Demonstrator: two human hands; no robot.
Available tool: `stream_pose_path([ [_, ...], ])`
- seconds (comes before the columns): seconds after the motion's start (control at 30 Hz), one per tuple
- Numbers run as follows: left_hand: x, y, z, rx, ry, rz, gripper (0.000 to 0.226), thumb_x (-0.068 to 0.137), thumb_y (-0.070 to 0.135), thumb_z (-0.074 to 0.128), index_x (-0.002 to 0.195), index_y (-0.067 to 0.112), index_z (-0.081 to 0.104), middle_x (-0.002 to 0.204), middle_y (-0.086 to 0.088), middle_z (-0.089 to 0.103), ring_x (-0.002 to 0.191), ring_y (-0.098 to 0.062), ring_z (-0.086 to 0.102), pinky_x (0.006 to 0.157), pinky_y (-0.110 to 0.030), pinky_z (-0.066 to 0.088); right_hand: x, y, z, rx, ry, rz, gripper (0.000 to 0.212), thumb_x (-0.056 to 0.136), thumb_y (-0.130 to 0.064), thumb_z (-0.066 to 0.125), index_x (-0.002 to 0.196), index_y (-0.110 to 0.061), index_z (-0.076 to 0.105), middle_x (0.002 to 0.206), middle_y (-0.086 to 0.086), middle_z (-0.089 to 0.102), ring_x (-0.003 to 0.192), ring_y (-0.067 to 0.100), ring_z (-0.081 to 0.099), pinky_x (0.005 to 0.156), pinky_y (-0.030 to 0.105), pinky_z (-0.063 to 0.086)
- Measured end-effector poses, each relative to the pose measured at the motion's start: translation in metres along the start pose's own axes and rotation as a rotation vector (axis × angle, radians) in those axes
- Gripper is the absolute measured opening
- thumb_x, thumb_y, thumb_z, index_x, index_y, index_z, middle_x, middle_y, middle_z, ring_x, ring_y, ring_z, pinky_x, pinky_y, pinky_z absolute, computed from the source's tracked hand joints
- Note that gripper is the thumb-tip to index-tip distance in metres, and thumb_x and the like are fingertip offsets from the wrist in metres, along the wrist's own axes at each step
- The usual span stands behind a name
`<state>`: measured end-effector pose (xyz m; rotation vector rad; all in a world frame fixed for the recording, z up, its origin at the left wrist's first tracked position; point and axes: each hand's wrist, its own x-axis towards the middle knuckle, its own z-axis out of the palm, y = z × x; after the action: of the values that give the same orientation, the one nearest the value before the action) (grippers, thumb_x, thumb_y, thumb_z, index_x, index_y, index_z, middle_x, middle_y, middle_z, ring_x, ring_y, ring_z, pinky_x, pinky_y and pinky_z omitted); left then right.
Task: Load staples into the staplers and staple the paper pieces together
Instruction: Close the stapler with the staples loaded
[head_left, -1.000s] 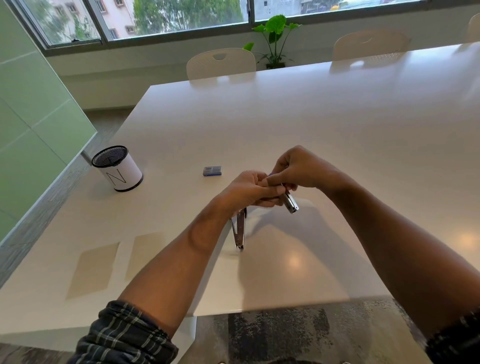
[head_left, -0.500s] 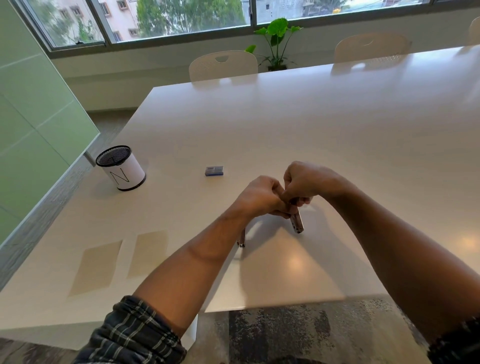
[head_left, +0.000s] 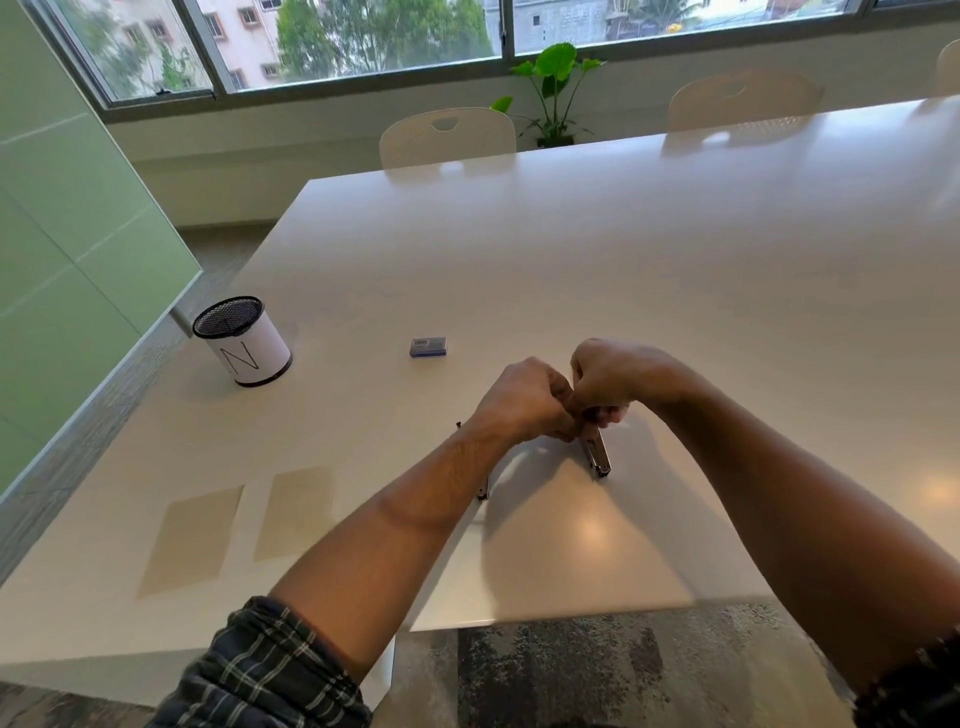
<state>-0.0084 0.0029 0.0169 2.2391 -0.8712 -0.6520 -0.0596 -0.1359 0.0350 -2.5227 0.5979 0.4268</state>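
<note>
My single head-worn view looks forward and down across the white bench (head_left: 623, 249) from its near edge, close above both forearms, facing the far windows (head_left: 363, 36).

– Where are your hands?
– Both out in front, knuckles touching. Your left hand (head_left: 524, 400) is curled tight, back of hand up; your right hand (head_left: 610, 382) is curled beside it, fingers pinching a stapler (head_left: 596, 452).
– Arms?
– Both forearms bare, angling inward from the lower corners; plaid sleeve (head_left: 260, 670) pushed up on your left.
</note>
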Motion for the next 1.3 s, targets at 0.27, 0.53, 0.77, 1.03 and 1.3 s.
stream_pose_path([
  [0.27, -0.001, -0.001, -0.002, 0.052, 0.019, 0.022, 0.022, 0.071, 0.005, 0.086, 0.092, 0.012, 0.081, 0.084, -0.002, 0.077, 0.068, -0.005, 0.070, 0.061, -0.016, 0.057, -0.001, -0.003, 0.004, -0.006, 0.046, -0.017, 0.024, 0.077, -0.018, 0.083, 0.086, 0.002, 0.072, 0.062, 0.009, 0.075, 0.048, 0.013, 0.069, 0.049, 0.024, 0.056],
  [0.53, 0.000, -0.002, -0.002, 0.034, 0.023, 0.019, 0.023, 0.071, 0.009, 0.090, 0.092, 0.010, 0.081, 0.082, 0.000, 0.075, 0.061, -0.001, 0.066, 0.047, -0.006, 0.044, -0.001, -0.004, 0.005, 0.010, 0.049, -0.031, 0.019, 0.080, -0.018, 0.080, 0.081, -0.001, 0.071, 0.056, 0.005, 0.072, 0.044, 0.010, 0.066, 0.048, 0.023, 0.054],
  [0.77, 0.001, -0.003, -0.002, 0.069, 0.031, 0.012, 0.021, 0.070, 0.009, 0.088, 0.088, 0.011, 0.079, 0.081, -0.001, 0.073, 0.063, -0.003, 0.061, 0.042, -0.006, 0.039, -0.003, -0.003, 0.004, 0.014, 0.018, -0.047, 0.017, 0.078, -0.016, 0.077, 0.077, 0.000, 0.072, 0.058, 0.008, 0.073, 0.047, 0.014, 0.066, 0.057, 0.030, 0.061],
  [1.03, 0.001, -0.002, -0.004, 0.061, 0.012, 0.020, 0.023, 0.070, 0.006, 0.087, 0.071, 0.017, 0.068, 0.073, 0.003, 0.067, 0.063, -0.005, 0.062, 0.050, -0.013, 0.045, -0.002, -0.003, 0.003, 0.027, 0.005, -0.057, 0.023, 0.079, -0.014, 0.077, 0.085, 0.008, 0.072, 0.060, 0.009, 0.074, 0.046, 0.014, 0.066, 0.056, 0.030, 0.061],
  [1.3, -0.005, 0.001, -0.027, 0.067, -0.125, 0.008, 0.026, 0.071, 0.018, 0.092, 0.086, 0.016, 0.071, 0.080, -0.002, 0.075, 0.071, -0.011, 0.073, 0.067, -0.026, 0.060, -0.004, -0.009, -0.002, 0.025, -0.016, -0.086, 0.020, 0.080, -0.015, 0.079, 0.082, 0.004, 0.073, 0.059, 0.008, 0.073, 0.048, 0.015, 0.066, 0.053, 0.027, 0.059],
])
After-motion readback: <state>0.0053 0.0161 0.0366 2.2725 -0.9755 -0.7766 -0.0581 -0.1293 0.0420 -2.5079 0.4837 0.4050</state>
